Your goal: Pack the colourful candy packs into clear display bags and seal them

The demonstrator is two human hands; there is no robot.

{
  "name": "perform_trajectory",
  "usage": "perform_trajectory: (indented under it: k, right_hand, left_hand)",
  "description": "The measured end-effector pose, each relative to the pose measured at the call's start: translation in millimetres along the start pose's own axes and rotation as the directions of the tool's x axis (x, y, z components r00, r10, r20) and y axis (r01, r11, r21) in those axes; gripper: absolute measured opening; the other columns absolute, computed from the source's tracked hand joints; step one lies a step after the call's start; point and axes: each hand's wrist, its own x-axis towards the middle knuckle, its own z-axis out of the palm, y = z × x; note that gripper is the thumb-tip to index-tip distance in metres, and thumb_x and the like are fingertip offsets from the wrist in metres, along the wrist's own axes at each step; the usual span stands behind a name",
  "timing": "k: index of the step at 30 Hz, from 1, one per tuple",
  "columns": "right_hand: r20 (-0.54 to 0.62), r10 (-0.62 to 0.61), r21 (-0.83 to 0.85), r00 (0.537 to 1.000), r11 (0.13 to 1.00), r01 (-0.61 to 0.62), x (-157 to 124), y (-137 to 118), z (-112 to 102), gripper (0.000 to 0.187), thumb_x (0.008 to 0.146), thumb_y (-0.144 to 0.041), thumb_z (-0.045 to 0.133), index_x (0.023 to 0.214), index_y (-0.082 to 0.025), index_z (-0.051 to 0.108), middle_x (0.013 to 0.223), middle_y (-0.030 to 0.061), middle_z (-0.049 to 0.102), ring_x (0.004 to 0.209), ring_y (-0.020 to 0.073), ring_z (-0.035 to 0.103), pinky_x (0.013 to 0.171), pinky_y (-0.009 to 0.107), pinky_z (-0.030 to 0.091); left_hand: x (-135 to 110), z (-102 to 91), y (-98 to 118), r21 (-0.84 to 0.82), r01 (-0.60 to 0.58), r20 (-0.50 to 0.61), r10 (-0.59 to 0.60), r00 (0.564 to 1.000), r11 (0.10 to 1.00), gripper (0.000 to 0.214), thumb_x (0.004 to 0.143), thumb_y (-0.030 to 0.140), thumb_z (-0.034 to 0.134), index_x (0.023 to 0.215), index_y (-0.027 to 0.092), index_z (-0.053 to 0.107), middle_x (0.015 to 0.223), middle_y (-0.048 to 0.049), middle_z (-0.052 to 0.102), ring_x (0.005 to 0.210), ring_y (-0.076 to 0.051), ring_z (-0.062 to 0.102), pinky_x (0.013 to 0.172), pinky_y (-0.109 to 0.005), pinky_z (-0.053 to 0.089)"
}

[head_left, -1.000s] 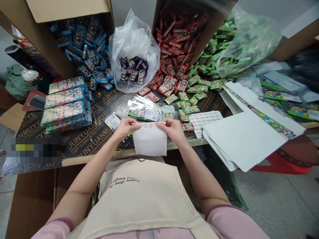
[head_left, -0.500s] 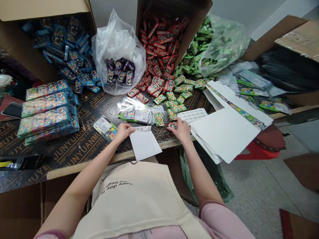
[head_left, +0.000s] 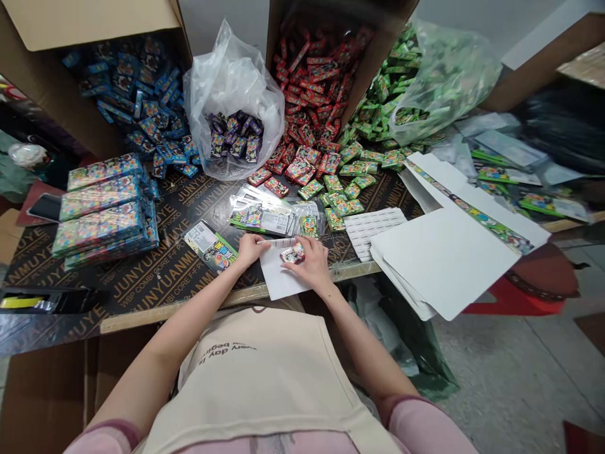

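My left hand (head_left: pixel 249 248) pinches the top left corner of a white card in a clear sleeve (head_left: pixel 278 277) that lies over the table's front edge. My right hand (head_left: pixel 307 263) rests on the card, fingers closed around a small red candy packet (head_left: pixel 292 254). Just beyond the hands lies a fan of clear printed bags (head_left: pixel 265 216). Loose red packets (head_left: pixel 302 165) and green packets (head_left: pixel 345 195) are scattered further back.
Cardboard boxes of blue packets (head_left: pixel 142 107) and red packets (head_left: pixel 321 69), a plastic bag of purple packets (head_left: pixel 234 135) and a bag of green ones (head_left: pixel 425 82) line the back. Stacked colourful packs (head_left: pixel 104 208) sit left. White cardboard sheets (head_left: pixel 444 258) and a label sheet (head_left: pixel 373 224) lie right.
My right hand left the card, reached right to the loose packets, and came back onto the card holding a red packet. The left hand kept hold of the card's corner.
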Motion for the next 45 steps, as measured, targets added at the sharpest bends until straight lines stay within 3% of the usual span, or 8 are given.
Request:
perform_trajectory:
  k: [3,9,16,23,29,37,41,45]
  right_hand:
    - [-0.04,-0.001,-0.02,0.999,1.0,0.001,14,-1,10,0.04,0.085,-0.039,0.061,0.119,-0.018,0.061,0.115,0.0146,0.058,0.107,0.0302,0.052,0.088,0.043,0.04]
    - [0.072,-0.148,0.017,0.986,0.989,0.147,41,-10,31,0.023,0.09,-0.023,0.052,0.1,-0.018,0.072,0.098,0.0139,0.061,0.095,0.0288,0.053,0.081,0.042,0.044]
    - [0.033,-0.188,0.16,0.982,0.97,0.18,30,-4,39,0.029,0.093,-0.021,0.045,0.085,-0.02,0.073,0.085,0.0084,0.064,0.078,0.0196,0.059,0.072,0.033,0.049]
    - [0.04,-0.232,0.149,0.972,0.963,0.224,36,-14,34,0.022,0.093,-0.023,0.05,0.099,-0.018,0.071,0.095,0.0117,0.066,0.092,0.0242,0.061,0.079,0.036,0.05]
    - [0.093,-0.27,0.169,0.958,0.953,0.252,34,-13,37,0.027,0.094,-0.019,0.045,0.085,-0.018,0.07,0.086,0.009,0.067,0.079,0.0199,0.061,0.071,0.031,0.048]
    - [0.111,-0.191,0.233,0.975,0.959,0.162,32,-14,40,0.033,0.093,-0.02,0.044,0.12,-0.02,0.063,0.103,0.0106,0.064,0.09,0.022,0.063,0.076,0.033,0.051]
    - [0.118,-0.222,0.214,0.968,0.957,0.194,33,-13,43,0.027,0.092,-0.019,0.046,0.099,-0.021,0.072,0.096,0.0098,0.067,0.081,0.0203,0.065,0.072,0.032,0.051]
    - [0.073,-0.221,0.333,0.972,0.925,0.186,28,-13,42,0.026,0.091,-0.019,0.046,0.088,-0.02,0.072,0.096,0.0092,0.07,0.084,0.0198,0.066,0.075,0.032,0.052]
  left_hand:
    - [0,1.5,0,-0.021,-0.01,0.015,0.01,1.0,1.0,0.017,0.063,0.03,0.071,0.062,0.013,0.071,0.055,-0.0023,0.064,0.057,-0.016,0.056,0.056,-0.025,0.039]
    - [-3,2.1,1,-0.107,-0.003,0.066,0.01,0.998,0.994,0.018,0.064,0.031,0.072,0.065,0.013,0.072,0.055,-0.0011,0.064,0.056,-0.015,0.056,0.054,-0.023,0.04]
    - [-4,1.6,-3,-0.237,0.076,0.188,-0.031,0.982,0.968,0.011,0.067,0.022,0.069,0.066,0.011,0.07,0.053,0.0009,0.061,0.047,-0.01,0.05,0.051,-0.022,0.043]
    - [-4,0.1,0,-0.307,0.122,0.211,-0.057,0.976,0.944,0.01,0.065,0.02,0.072,0.065,0.011,0.07,0.052,0.0014,0.06,0.048,-0.01,0.05,0.051,-0.022,0.043]
    - [-11,-10.9,2,-0.393,0.183,0.221,-0.1,0.97,0.901,0.014,0.066,0.013,0.072,0.08,0.01,0.069,0.061,-0.0003,0.066,0.055,-0.012,0.06,0.059,-0.026,0.054]
    - [-17,-9.5,-1,-0.439,0.162,0.175,-0.093,0.98,0.884,0.026,0.069,0.007,0.069,0.094,0.012,0.065,0.057,0.0034,0.064,0.054,-0.011,0.061,0.062,-0.027,0.056]
    - [-17,-8.3,2,-0.437,0.141,0.175,-0.069,0.982,0.888,0.028,0.069,0.009,0.071,0.095,0.013,0.064,0.057,0.0038,0.063,0.053,-0.011,0.061,0.06,-0.026,0.056]
    - [-16,-8.3,2,-0.436,0.148,0.171,-0.079,0.982,0.888,0.026,0.069,0.009,0.07,0.094,0.012,0.064,0.056,0.0033,0.063,0.05,-0.01,0.059,0.056,-0.024,0.054]
